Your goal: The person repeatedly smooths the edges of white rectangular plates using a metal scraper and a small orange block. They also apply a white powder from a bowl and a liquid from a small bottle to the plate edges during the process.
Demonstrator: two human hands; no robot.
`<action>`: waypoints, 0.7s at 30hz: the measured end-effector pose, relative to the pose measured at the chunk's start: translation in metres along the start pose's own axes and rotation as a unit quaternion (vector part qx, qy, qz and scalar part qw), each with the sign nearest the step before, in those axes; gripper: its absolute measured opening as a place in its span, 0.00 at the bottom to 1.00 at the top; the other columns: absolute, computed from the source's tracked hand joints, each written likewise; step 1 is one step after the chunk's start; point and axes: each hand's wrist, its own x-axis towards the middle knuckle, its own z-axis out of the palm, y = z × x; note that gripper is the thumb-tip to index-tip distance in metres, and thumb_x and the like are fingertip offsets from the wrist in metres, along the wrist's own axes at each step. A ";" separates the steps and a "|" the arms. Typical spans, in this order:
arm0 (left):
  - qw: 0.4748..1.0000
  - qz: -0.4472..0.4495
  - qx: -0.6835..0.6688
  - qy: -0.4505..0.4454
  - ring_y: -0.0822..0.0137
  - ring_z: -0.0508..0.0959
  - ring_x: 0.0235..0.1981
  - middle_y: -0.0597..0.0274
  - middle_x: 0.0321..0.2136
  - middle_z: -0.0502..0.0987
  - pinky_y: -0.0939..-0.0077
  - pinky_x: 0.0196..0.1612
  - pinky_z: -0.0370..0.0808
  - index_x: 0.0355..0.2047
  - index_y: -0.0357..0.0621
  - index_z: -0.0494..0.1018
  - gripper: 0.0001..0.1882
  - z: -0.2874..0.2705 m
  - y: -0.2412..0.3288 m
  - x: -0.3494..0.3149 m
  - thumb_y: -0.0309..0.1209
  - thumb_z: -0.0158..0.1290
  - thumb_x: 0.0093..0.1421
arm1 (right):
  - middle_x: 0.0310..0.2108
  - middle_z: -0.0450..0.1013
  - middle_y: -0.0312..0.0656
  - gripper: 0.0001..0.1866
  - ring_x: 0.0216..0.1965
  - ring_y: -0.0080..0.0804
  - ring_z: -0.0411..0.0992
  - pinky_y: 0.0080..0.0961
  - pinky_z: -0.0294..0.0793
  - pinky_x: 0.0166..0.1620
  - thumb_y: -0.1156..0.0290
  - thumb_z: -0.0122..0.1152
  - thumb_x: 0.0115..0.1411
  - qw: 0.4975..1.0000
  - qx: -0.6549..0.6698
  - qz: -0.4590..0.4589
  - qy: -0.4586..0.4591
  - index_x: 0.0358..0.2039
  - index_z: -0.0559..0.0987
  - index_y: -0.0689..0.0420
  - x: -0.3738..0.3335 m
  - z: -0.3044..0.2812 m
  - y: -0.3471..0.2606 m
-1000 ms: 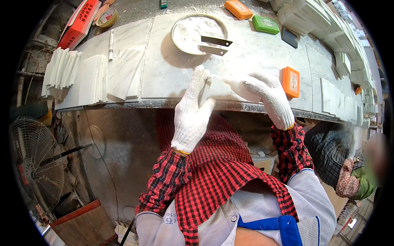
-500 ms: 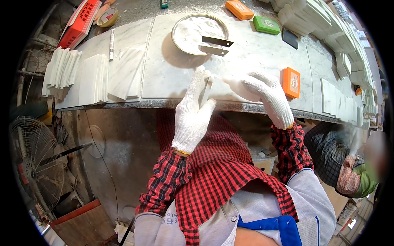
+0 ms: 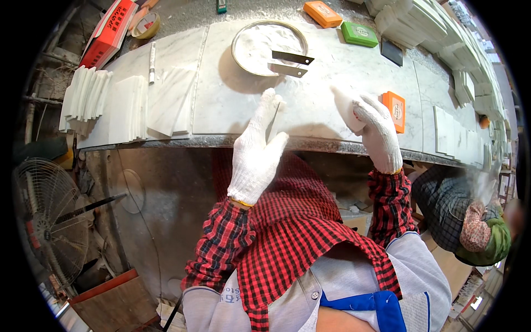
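Both my hands wear white knit gloves. My left hand (image 3: pixel 256 146) grips a thin white stone tile (image 3: pixel 275 124), seen nearly edge-on, at the front edge of the marble worktop (image 3: pixel 221 119). Over to the right, my right hand (image 3: pixel 380 130) is closed around a smooth white object (image 3: pixel 345 105) shaped like a squeeze bottle, tilted, its upper end blurred. Beyond my hands stands a round metal bowl (image 3: pixel 234 55) of white powder (image 3: pixel 263 41). A dark blade (image 3: pixel 290 57) and a lighter blade (image 3: pixel 287 69) lie across its right side.
Stacked white tiles (image 3: pixel 130 108) stand at the left, with more tile stacks (image 3: pixel 406 25) along the right. An orange box (image 3: pixel 394 112) lies beside my right hand; a green box (image 3: pixel 359 34) lies farther back. Another person (image 3: pixel 470 221) is at the right. A fan (image 3: pixel 52 221) stands lower left.
My right hand has moved right with the white bottle-like object, away from the tile, and the object has tipped more upright. My left hand, still gripping the tile, has barely shifted.
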 end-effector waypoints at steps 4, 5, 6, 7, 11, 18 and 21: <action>0.997 -0.025 0.076 -0.005 0.61 0.67 0.68 0.45 0.66 0.66 0.72 0.67 0.64 0.72 0.35 0.54 0.39 -0.014 -0.004 0.011 0.15 0.51 0.60 | 0.38 0.75 0.38 0.23 0.35 0.21 0.70 0.18 0.67 0.37 0.60 0.60 0.64 0.998 0.054 -0.021 0.009 0.54 0.76 0.63 0.011 -0.013 0.013; 0.995 -0.032 0.096 -0.007 0.61 0.67 0.67 0.45 0.66 0.66 0.72 0.67 0.64 0.72 0.35 0.54 0.39 -0.016 -0.004 0.014 0.16 0.51 0.60 | 0.40 0.76 0.39 0.24 0.37 0.22 0.72 0.19 0.68 0.39 0.60 0.61 0.64 0.997 0.065 -0.035 0.021 0.55 0.75 0.63 0.015 -0.013 0.014; 0.995 -0.036 0.092 0.000 0.60 0.68 0.66 0.45 0.66 0.67 0.72 0.66 0.66 0.71 0.34 0.55 0.38 -0.017 -0.004 0.016 0.17 0.51 0.60 | 0.43 0.76 0.41 0.26 0.43 0.25 0.74 0.23 0.72 0.46 0.63 0.63 0.63 0.998 0.061 -0.027 0.014 0.58 0.72 0.63 0.021 -0.017 0.014; 0.992 -0.036 0.117 0.002 0.60 0.69 0.66 0.45 0.66 0.67 0.71 0.65 0.66 0.71 0.34 0.55 0.37 -0.019 -0.005 0.017 0.18 0.52 0.61 | 0.44 0.76 0.41 0.26 0.43 0.26 0.74 0.24 0.72 0.48 0.63 0.64 0.63 0.997 0.048 -0.053 0.035 0.58 0.72 0.64 0.028 -0.017 0.017; 0.981 -0.039 0.188 0.013 0.60 0.72 0.64 0.45 0.64 0.70 0.71 0.64 0.69 0.70 0.33 0.57 0.36 -0.019 0.001 0.020 0.22 0.53 0.61 | 0.45 0.78 0.42 0.24 0.45 0.28 0.75 0.26 0.74 0.52 0.67 0.66 0.62 0.984 -0.050 -0.145 0.095 0.56 0.75 0.63 0.063 -0.015 0.030; 0.969 -0.005 0.244 0.033 0.52 0.76 0.61 0.41 0.61 0.73 0.67 0.61 0.72 0.70 0.38 0.59 0.36 -0.008 0.005 0.018 0.25 0.53 0.60 | 0.41 0.80 0.47 0.20 0.41 0.38 0.79 0.34 0.78 0.47 0.63 0.66 0.62 0.905 -0.310 -0.220 0.192 0.50 0.79 0.62 0.105 -0.019 0.057; 0.969 0.001 0.242 0.039 0.48 0.76 0.60 0.38 0.60 0.72 0.64 0.61 0.73 0.69 0.39 0.59 0.35 -0.004 0.003 0.016 0.26 0.52 0.60 | 0.44 0.80 0.50 0.22 0.42 0.45 0.79 0.38 0.78 0.47 0.60 0.67 0.61 0.863 -0.404 -0.214 0.213 0.50 0.78 0.60 0.104 -0.020 0.058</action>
